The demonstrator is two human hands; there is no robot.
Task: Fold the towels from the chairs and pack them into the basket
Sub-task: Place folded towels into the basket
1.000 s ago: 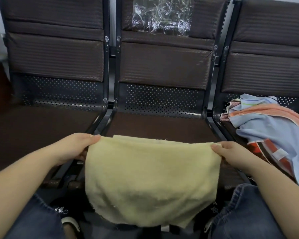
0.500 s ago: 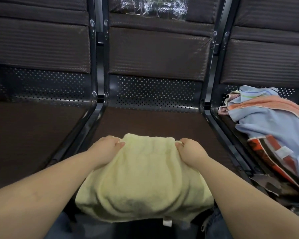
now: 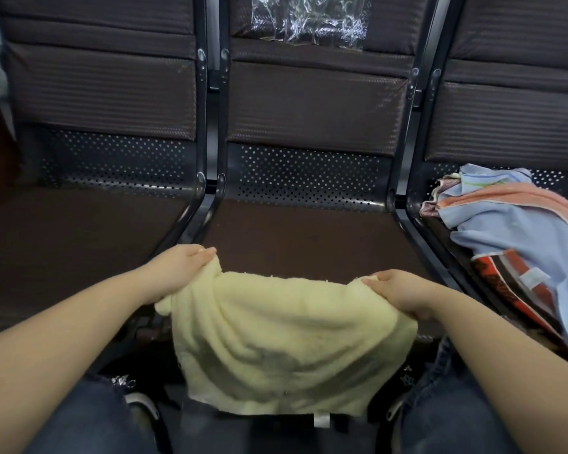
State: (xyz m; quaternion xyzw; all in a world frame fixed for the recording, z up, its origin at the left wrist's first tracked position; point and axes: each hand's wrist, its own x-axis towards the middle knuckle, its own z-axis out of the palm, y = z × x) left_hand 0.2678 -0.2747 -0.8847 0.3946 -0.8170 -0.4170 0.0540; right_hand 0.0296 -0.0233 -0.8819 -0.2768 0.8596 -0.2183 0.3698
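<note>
A pale yellow towel (image 3: 286, 342) hangs over the front edge of the middle chair seat (image 3: 302, 244), doubled over with a white label at its lower hem. My left hand (image 3: 181, 270) pinches its upper left corner. My right hand (image 3: 397, 290) grips the upper right corner. The top edge sags a little between the two hands. A heap of other towels (image 3: 512, 231), light blue, orange and a red-patterned one, lies on the right chair. No basket is in view.
Three dark brown padded chairs with black metal frames stand in a row; the left seat (image 3: 63, 244) holds nothing. A crinkled clear plastic sheet (image 3: 309, 21) clings to the middle backrest. My knees in jeans are at the bottom.
My hands, close together on the bunched towel half a second ago, have spread apart again. The towel's top edge is stretched wider across the middle seat's front.
</note>
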